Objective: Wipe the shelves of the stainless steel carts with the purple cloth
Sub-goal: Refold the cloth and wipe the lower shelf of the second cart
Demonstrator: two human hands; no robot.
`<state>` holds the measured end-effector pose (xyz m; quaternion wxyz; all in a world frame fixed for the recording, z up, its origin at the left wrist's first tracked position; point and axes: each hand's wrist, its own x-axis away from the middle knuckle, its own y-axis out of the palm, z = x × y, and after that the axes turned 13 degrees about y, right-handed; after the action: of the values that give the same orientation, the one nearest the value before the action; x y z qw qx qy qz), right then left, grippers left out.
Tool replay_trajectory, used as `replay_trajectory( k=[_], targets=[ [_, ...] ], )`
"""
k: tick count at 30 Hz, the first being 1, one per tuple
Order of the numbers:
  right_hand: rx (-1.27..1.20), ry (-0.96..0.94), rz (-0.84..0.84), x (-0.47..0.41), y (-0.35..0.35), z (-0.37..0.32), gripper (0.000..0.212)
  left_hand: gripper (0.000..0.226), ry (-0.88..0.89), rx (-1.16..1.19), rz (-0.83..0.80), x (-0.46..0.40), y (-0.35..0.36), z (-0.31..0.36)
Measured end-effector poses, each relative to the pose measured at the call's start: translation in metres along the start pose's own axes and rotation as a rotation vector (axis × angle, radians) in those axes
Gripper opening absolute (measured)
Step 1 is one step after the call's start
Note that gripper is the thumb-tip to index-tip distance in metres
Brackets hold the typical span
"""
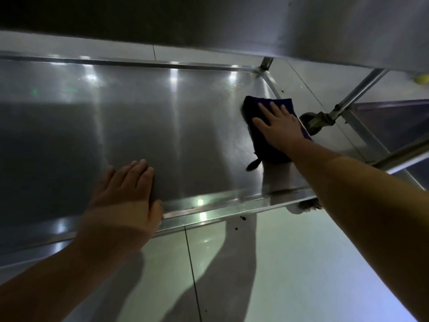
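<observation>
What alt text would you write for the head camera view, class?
A person's right hand presses a folded purple cloth flat on a low stainless steel cart shelf near its right end, while the left hand rests on the shelf's front edge above a pale tiled floor.

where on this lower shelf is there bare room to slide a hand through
The wide steel stretch of the lower shelf between the left hand at the front rim and the purple cloth is bare, and so is everything left of that hand. The right end is crowded: the right hand presses the cloth flat near the corner post.
</observation>
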<state>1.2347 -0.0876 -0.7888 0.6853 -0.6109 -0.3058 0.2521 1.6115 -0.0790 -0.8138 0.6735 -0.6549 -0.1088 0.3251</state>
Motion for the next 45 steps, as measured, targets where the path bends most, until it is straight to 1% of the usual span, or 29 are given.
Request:
replay_trajectory(
  k=[2,5,7,8,10,11,12,14,15,17,18,20,23,25,26,29,33,35,38,40,42,44,45],
  targets=[
    [-0.016,0.026,0.004,0.012,0.002,0.014,0.059,0.062,-0.009,0.006,-0.006,-0.001,0.000,0.000],
    [-0.109,0.063,0.040,0.045,0.009,0.024,0.058,0.065,-0.018,0.013,-0.028,-0.003,-0.003,0.000],
    [-0.136,0.107,0.023,0.067,0.009,0.030,0.058,0.066,-0.016,0.023,-0.050,-0.004,-0.004,-0.001],
    [-0.104,0.129,-0.007,0.078,0.010,0.035,0.058,0.066,-0.012,0.033,-0.054,-0.004,-0.004,-0.001],
    [0.054,0.141,-0.068,0.098,0.013,0.041,0.057,0.058,-0.006,0.073,-0.034,-0.003,-0.005,-0.003],
    [0.111,0.145,-0.098,0.108,0.014,0.042,0.057,0.053,-0.006,0.096,-0.004,-0.003,-0.007,-0.003],
    [0.106,0.177,-0.116,0.118,0.015,0.041,0.057,0.047,-0.005,0.117,0.040,-0.003,-0.010,-0.004],
    [0.046,0.271,-0.133,0.134,0.013,0.030,0.058,0.040,-0.006,0.142,0.118,0.000,-0.018,-0.010],
    [0.038,0.299,-0.136,0.140,0.012,0.020,0.058,0.038,-0.012,0.144,0.129,0.003,-0.023,-0.016],
    [0.002,0.345,-0.127,0.144,0.012,-0.006,0.059,0.027,-0.029,0.117,0.133,0.015,-0.032,-0.040],
    [-0.022,0.361,-0.115,0.144,0.012,-0.023,0.060,0.027,-0.042,0.100,0.121,0.025,-0.035,-0.058],
    [-0.044,0.358,-0.088,0.144,0.016,-0.062,0.061,0.040,-0.071,0.054,0.091,0.052,-0.039,-0.099],
    [-0.114,0.260,-0.004,0.147,0.021,-0.130,0.061,0.058,-0.121,-0.037,0.042,0.098,-0.044,-0.164],
    [-0.154,0.190,0.021,0.147,0.020,-0.176,0.061,0.067,-0.187,-0.020,0.027,0.125,-0.050,-0.198],
    [-0.157,0.164,0.021,0.146,0.018,-0.198,0.060,0.069,-0.226,0.006,0.045,0.136,-0.053,-0.208],
    [-0.137,0.083,-0.007,0.148,0.012,-0.263,0.060,0.062,-0.299,0.009,0.180,0.147,-0.061,-0.212],
    [-0.159,-0.083,-0.018,0.168,0.011,-0.348,0.061,0.048,-0.271,-0.027,0.343,0.144,-0.065,-0.205],
    [-0.167,-0.194,-0.019,0.184,0.011,-0.393,0.061,0.042,-0.254,-0.029,0.380,0.146,-0.064,-0.210],
    [-0.171,-0.425,-0.036,0.215,0.014,-0.449,0.061,0.041,-0.241,-0.019,0.431,0.149,-0.065,-0.215],
    [-0.163,-0.595,-0.040,0.234,0.018,-0.464,0.060,0.042,-0.240,-0.025,0.482,0.150,-0.068,-0.216],
    [-0.140,-0.730,-0.033,0.245,0.022,-0.457,0.060,0.042,-0.238,-0.047,0.504,0.153,-0.071,-0.217],
    [-0.121,-0.790,-0.012,0.243,0.024,-0.434,0.059,0.042,-0.246,-0.054,0.509,0.155,-0.072,-0.217],
    [-0.115,-0.782,0.001,0.238,0.024,-0.420,0.059,0.043,-0.261,-0.049,0.505,0.154,-0.073,-0.217]
  ],
)
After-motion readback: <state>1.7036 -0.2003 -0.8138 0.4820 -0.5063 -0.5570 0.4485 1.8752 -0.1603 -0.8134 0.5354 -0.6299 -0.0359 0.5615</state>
